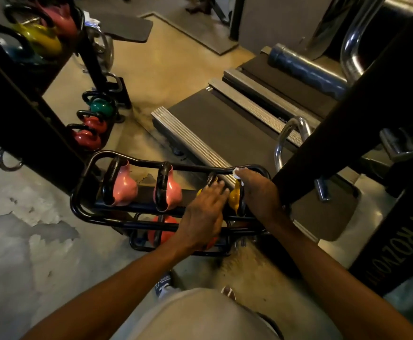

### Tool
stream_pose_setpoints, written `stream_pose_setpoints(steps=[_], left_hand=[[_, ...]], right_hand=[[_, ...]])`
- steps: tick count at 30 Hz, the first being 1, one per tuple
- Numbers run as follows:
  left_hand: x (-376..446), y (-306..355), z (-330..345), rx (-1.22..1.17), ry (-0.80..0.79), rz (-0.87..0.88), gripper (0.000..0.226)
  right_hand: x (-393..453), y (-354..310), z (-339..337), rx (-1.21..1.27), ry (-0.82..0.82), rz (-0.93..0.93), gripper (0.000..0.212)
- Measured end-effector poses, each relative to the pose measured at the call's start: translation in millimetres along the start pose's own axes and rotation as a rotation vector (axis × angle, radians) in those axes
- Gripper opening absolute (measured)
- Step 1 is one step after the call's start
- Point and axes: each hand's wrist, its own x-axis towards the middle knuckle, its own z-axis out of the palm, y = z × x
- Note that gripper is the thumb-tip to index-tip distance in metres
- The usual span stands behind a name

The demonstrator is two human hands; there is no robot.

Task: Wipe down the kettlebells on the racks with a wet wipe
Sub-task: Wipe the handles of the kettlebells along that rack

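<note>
- The concrete floor (23, 241) fills the 7 to 9 o'clock side, grey and patchy.
- Two treadmills (225, 128) run from the centre toward 2 o'clock, with a dark machine post (347, 114) crossing them at 3 o'clock.
- A tall black rack (16, 99) stands at 10 o'clock; it carries pink, yellow and blue kettlebells up top and a green (100, 106) and two red ones lower down.
- A low black rack (85, 192) sits at centre, holding two pink kettlebells (124, 187) at its left end and, on a lower rail, an orange kettlebell (163, 229).
- The left hand (204, 214) lies flat, fingers straight, on a yellow kettlebell that it mostly hides.
- The right hand (257, 190), just to its right, pinches a white wet wipe (236, 173) against the rack's back rail, above a second yellow kettlebell (234, 196).
</note>
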Motion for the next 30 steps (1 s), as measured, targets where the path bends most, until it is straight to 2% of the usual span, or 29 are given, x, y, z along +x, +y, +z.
stream_pose_setpoints(steps=[3, 6, 9, 11, 16, 20, 22, 25, 30], left_hand=[[-5, 18, 10, -0.003, -0.104, 0.1, 0.065], [-5, 28, 22, 0.012, -0.195, 0.12, 0.068], [-3, 36, 25, -0.001, -0.274, 0.083, 0.074], [-4, 42, 25, 0.015, -0.313, 0.065, 0.077], [-1, 46, 28, 0.031, -0.293, 0.019, 0.069], [8, 52, 27, 0.025, -0.265, -0.002, 0.066], [7, 51, 31, 0.036, -0.281, -0.004, 0.062], [0, 47, 38, 0.005, -0.33, -0.023, 0.059], [0, 51, 31, -0.015, -0.259, 0.002, 0.062]], right_hand=[[3, 12, -2, -0.046, -0.094, -0.032, 0.036], [-3, 17, -7, 0.078, -0.229, 0.025, 0.028], [-15, 22, -10, 0.208, -0.301, 0.039, 0.039], [-21, 20, -10, 0.177, -0.375, 0.087, 0.051], [-11, 12, 1, 0.138, -0.492, 0.179, 0.078], [8, 14, -1, 0.199, -0.539, 0.274, 0.079], [3, 11, -3, 0.174, -0.546, 0.269, 0.085], [-17, 7, -2, 0.081, -0.544, 0.193, 0.106], [10, 12, 10, 0.092, -0.543, 0.264, 0.091]])
